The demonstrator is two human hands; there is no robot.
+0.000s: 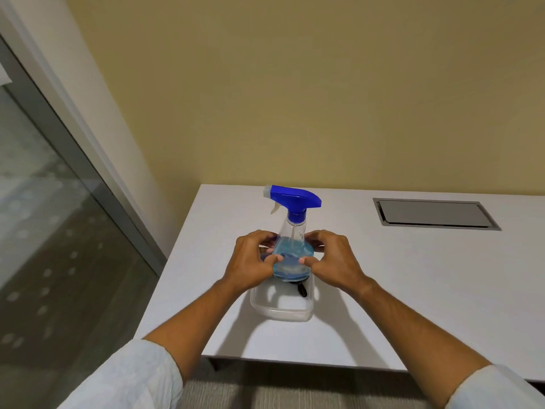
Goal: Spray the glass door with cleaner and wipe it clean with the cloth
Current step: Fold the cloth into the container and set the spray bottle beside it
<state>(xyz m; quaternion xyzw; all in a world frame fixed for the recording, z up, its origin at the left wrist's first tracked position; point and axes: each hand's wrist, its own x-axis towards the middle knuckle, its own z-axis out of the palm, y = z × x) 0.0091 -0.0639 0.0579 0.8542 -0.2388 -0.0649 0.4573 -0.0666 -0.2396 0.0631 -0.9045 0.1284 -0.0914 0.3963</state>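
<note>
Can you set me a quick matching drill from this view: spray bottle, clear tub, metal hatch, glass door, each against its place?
Things:
1. spray bottle
2. clear tub
3. metal hatch
4. glass door

Places:
A. far left, beside the table
B. set flush in the tabletop, far right
C. between the left hand and the right hand
D. on the table, under the bottle

Pairs: 1-C, 2-D, 3-B, 4-A

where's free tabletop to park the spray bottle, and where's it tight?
Free: the broad strip of white table right of the right hand, in front of the grey recessed hatch; also the back strip between the spray bottle and the wall. Tight: centre, where both hands, left hand included, grip the bottle over the clear plastic container.
</note>
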